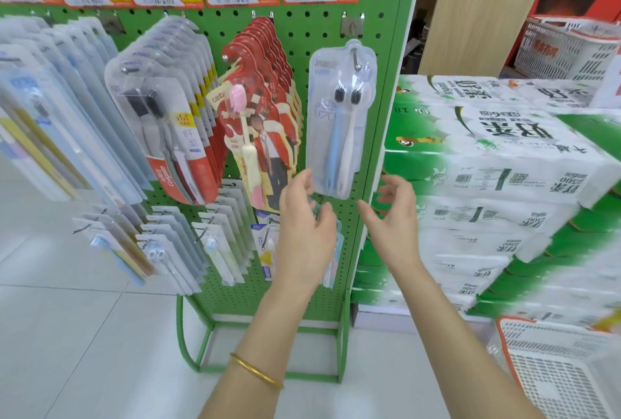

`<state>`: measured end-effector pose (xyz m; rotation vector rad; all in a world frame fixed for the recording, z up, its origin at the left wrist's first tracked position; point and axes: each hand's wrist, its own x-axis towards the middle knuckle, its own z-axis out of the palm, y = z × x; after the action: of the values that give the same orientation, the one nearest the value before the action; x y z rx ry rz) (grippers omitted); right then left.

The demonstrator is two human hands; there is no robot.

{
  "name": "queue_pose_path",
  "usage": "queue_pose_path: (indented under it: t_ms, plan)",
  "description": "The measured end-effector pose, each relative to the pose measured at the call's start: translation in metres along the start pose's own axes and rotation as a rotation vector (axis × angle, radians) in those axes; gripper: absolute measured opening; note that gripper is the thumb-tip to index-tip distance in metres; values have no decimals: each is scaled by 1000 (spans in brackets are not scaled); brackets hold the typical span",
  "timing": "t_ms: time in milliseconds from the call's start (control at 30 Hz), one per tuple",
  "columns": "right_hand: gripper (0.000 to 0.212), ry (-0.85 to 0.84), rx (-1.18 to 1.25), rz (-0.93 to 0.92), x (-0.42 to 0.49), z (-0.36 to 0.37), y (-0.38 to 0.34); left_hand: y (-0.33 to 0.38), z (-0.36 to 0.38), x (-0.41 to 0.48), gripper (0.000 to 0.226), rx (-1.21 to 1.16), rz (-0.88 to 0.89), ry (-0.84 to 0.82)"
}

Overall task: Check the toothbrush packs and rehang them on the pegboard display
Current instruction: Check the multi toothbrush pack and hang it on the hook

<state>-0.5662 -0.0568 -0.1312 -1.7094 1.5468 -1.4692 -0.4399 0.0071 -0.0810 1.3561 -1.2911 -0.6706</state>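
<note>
the twin toothbrush pack (pixel 339 122) hangs from the hook (pixel 356 60) on the pegboard (pixel 302 32), left hand (pixel 304 217) and right hand (pixel 393 217) loose-fingered and empty below that hook beside the pack's foot, so this rehang looks done; next, likely lift another pack for checking.

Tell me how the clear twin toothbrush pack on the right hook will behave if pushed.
Probably it swings: the twin pack hangs from one hook only. It looks light, holding just two brushes. Its glossy clear plastic may be slippery.
</note>
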Motion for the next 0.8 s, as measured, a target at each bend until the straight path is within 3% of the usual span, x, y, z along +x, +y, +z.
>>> queue_pose_path:
  t_ms: [100,267,533,800]
  plan:
    - [27,-149,-25,131,-23,9,23,-30,4,-11,49,51,-82,30]
    - [32,-368,-26,348,-40,39,43,-60,5,-25,43,66,-212,17]
    - [28,-388,-15,372,-39,58,49,-78,-8,-28,41,61,-267,3]
    - [17,-300,78,361,-49,56,52,-89,-15,-29,41,79,-292,37]
